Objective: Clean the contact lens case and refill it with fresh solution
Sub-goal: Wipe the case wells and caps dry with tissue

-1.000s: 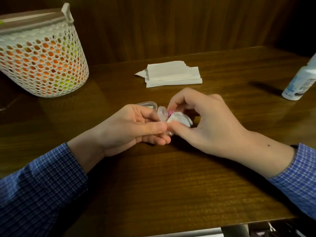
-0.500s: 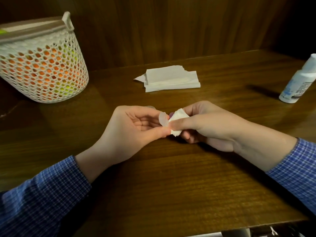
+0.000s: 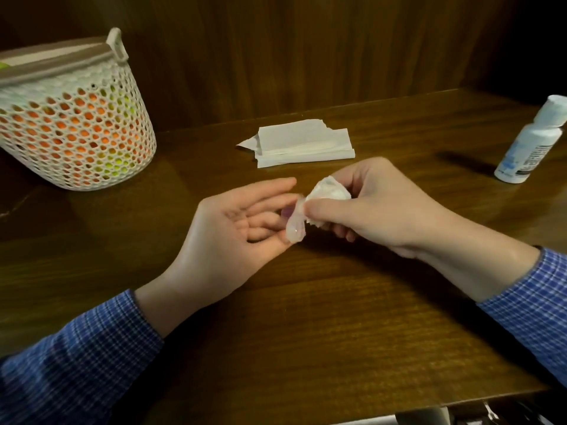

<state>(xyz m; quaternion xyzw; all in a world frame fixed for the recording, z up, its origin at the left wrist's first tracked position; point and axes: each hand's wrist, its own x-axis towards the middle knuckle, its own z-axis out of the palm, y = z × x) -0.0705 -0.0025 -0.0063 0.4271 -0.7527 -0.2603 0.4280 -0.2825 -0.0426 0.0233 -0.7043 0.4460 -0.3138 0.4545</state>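
Note:
The contact lens case (image 3: 295, 230) is small and translucent with a purple part, held on edge just above the wooden table (image 3: 306, 317). My left hand (image 3: 233, 231) lies palm up and pinches the case lightly between thumb tip and fingertips, with the index finger stretched out. My right hand (image 3: 383, 210) grips a crumpled white tissue wad (image 3: 329, 191), and its thumb presses the tissue against the case. The white solution bottle (image 3: 530, 142) stands capped at the far right, apart from both hands.
A stack of folded white tissues (image 3: 303, 145) lies behind my hands. A white mesh basket (image 3: 73, 124) with orange and green contents stands at the back left. A wooden wall closes the back. The table's front edge runs along the bottom right.
My left hand's fingers have spread from a closed grip to a loose pinch. My right hand has turned, bringing the tissue wad up on top of the case.

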